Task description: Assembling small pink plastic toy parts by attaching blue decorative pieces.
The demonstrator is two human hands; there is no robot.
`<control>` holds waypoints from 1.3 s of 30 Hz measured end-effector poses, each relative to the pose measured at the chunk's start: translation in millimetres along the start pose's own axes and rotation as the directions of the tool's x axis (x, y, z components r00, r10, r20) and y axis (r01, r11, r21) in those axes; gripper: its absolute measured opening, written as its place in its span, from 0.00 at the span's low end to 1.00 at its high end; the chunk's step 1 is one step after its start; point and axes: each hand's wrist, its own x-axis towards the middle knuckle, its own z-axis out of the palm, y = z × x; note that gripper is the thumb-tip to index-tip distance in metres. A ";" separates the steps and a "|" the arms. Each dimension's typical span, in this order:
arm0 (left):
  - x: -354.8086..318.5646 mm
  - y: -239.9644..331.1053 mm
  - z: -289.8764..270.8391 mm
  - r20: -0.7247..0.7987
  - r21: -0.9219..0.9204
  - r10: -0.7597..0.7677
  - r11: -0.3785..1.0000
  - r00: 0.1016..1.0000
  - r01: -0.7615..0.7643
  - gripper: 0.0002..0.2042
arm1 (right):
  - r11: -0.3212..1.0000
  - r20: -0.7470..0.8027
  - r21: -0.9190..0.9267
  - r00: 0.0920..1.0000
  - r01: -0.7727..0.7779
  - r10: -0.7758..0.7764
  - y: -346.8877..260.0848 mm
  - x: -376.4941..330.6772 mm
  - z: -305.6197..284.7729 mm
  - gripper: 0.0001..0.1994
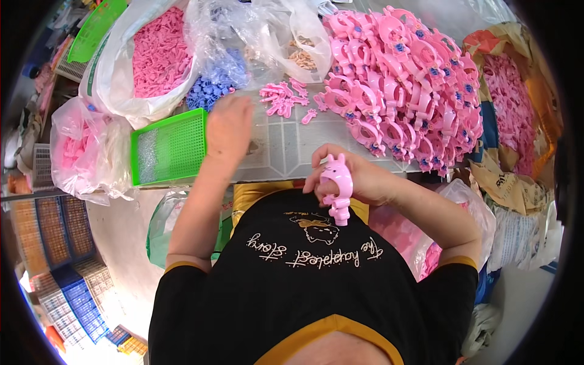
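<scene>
1. Desk (277,155) carries a pink toy pile (420,67) and green basket (179,146).
2. Right hand (356,176) grips rabbit toy (345,185) before shirt (298,304); left hand (230,125), apart, beside blue pieces (208,90), grip unclear.
3. Crates (82,298) stand left.

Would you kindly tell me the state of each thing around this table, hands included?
Right hand: closed on the pink rabbit-eared piece.
Pink rabbit-eared piece: held.
Left hand: near the blue pieces; grip unclear.
Blue pieces: heaped.
Green basket: partly filled.
White sack: open, contents showing.
Pink ring-shaped pieces: piled up.
Small pink pieces: lying loose.
Brown sack: open, contents showing.
</scene>
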 end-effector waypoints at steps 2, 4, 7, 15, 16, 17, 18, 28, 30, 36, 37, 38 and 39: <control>12.6 -24.8 -20.9 0.071 0.211 -0.053 0.977 0.996 0.037 0.05 | 0.996 0.092 0.079 0.995 -0.034 0.027 -3.9 0.2 11.3 0.20; 22.0 -39.9 -37.2 0.131 0.409 -0.113 0.911 0.985 0.050 0.05 | 0.994 0.103 0.065 0.991 -0.090 0.083 -9.5 1.6 11.2 0.18; 26.6 -53.6 -42.7 0.285 0.507 -0.195 0.861 0.939 0.025 0.04 | 0.991 0.008 0.052 0.992 -0.123 0.123 -13.5 16.3 2.9 0.15; 19.2 -25.6 -38.2 0.234 0.067 -0.024 0.998 0.972 0.009 0.07 | 0.929 -0.313 0.244 0.929 0.279 -0.197 2.3 72.6 -14.9 0.19; 16.1 -9.7 -42.9 0.241 0.062 -0.024 0.998 0.970 0.009 0.07 | 0.911 -0.317 0.241 0.914 0.335 -0.252 4.3 76.6 -14.4 0.20; 14.3 9.2 -42.8 0.216 -0.099 0.116 0.990 0.970 -0.096 0.07 | 0.887 -0.346 0.269 0.897 0.374 -0.274 5.4 78.5 -12.5 0.21; 9.9 25.0 -40.8 0.168 -0.252 0.247 0.947 0.954 -0.201 0.08 | 0.886 -0.354 0.272 0.895 0.376 -0.271 8.6 82.0 -13.1 0.21; -17.0 66.0 -22.6 0.128 -0.069 0.332 0.943 0.935 -0.325 0.09 | 0.825 -0.420 0.233 0.819 0.514 -0.391 23.9 81.4 -7.6 0.35; -16.8 72.9 -24.6 0.130 -0.057 0.352 0.936 0.927 -0.347 0.10 | 0.833 -0.414 0.175 0.807 0.525 -0.421 24.5 81.5 -12.7 0.36; -20.8 80.2 -29.1 0.196 0.044 0.375 0.920 0.906 -0.390 0.12 | 0.846 -0.375 0.117 0.812 0.521 -0.448 28.5 82.6 -17.9 0.35; -20.1 80.1 -29.2 0.196 0.043 0.375 0.920 0.906 -0.390 0.12 | 0.846 -0.375 0.116 0.812 0.520 -0.448 27.9 81.5 -18.5 0.35; -19.2 80.0 -29.2 0.214 0.022 0.391 0.914 0.895 -0.405 0.12 | 0.843 -0.337 0.135 0.825 0.520 -0.455 27.0 80.0 -19.1 0.34; -18.4 79.9 -29.6 0.232 0.000 0.407 0.908 0.884 -0.418 0.12 | 0.841 -0.298 0.154 0.836 0.519 -0.461 26.6 78.8 -19.9 0.33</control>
